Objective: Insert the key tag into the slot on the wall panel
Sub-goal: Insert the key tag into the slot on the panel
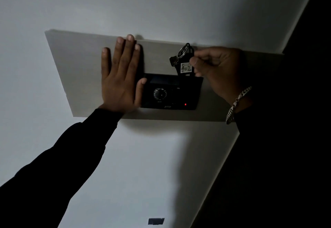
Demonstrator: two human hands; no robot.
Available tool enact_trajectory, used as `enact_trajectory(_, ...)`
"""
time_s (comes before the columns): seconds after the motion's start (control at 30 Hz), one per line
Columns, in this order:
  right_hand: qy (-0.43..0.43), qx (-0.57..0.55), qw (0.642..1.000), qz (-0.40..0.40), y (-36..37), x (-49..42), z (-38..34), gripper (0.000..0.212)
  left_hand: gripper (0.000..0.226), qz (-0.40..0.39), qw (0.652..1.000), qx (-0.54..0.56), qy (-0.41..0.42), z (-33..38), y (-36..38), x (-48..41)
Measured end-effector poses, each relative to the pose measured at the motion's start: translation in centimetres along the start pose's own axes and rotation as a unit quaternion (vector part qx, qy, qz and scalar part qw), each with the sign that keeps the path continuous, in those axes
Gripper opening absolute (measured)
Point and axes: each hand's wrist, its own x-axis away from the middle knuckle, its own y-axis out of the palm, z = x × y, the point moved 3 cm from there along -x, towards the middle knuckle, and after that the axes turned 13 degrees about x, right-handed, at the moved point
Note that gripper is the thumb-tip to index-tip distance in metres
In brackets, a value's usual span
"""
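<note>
Sleeve [59,156] dark, running up to left hand [119,77]: fingers spread flat on grey board [75,63], thumb touching left edge of black panel [172,93], holding nothing. Right hand [216,70], chain bracelet [236,104] on wrist, pinches key tag [185,67] between thumb and fingertips. Tag labelled 402, upright, lower end at panel's top edge; can't tell how deep it sits. Ring [184,50] and key [174,60] hang at tag top. Red LED [185,104] lit on panel.
</note>
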Motion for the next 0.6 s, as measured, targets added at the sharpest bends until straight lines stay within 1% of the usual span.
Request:
enact_trajectory(0.17,0.022,-0.032,0.999,-0.01,-0.4,0.0,0.9,0.017,0.066,-0.003,1.0,-0.028,-0.008,0.2,0.0,-0.2)
enact_trajectory(0.37,0.046,-0.047,0.997,-0.039,1.2,0.2,1.3,0.019,0.067,-0.011,0.999,-0.047,-0.004,-0.1,-0.1,-0.2)
enact_trajectory(0.47,0.038,-0.031,0.997,-0.051,1.3,0.4,1.4,0.019,0.068,-0.022,0.997,-0.07,0.013,-0.8,-0.3,0.0)
enact_trajectory(0.6,0.015,0.045,0.998,-0.05,1.1,0.8,1.2,0.024,0.069,-0.015,0.996,-0.082,0.025,-1.4,-0.3,0.2)
